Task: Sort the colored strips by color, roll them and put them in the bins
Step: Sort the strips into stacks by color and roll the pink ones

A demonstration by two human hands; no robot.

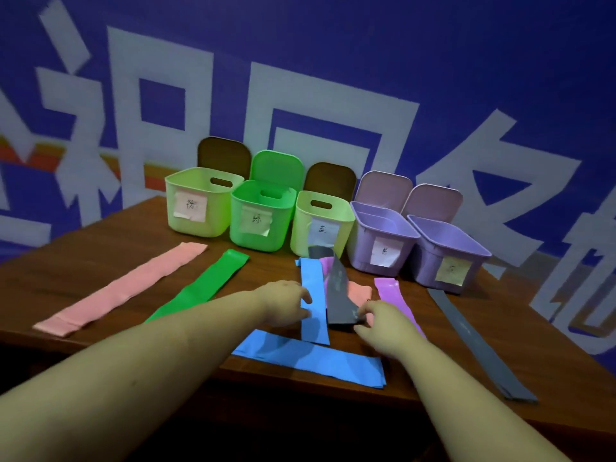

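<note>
Five labelled bins (pixel 320 225) line the back of the wooden table (pixel 100 248). My right hand (pixel 380 323) pinches the near end of the grey strip (pixel 338 295), whose long axis runs away from me toward the middle bin, its far end lifted against it. My left hand (pixel 286 303) grips the upright blue strip (pixel 313 301) just beside it. Rolling the grey one would start at my right fingers, the nearer hand, and move away from me.
</note>
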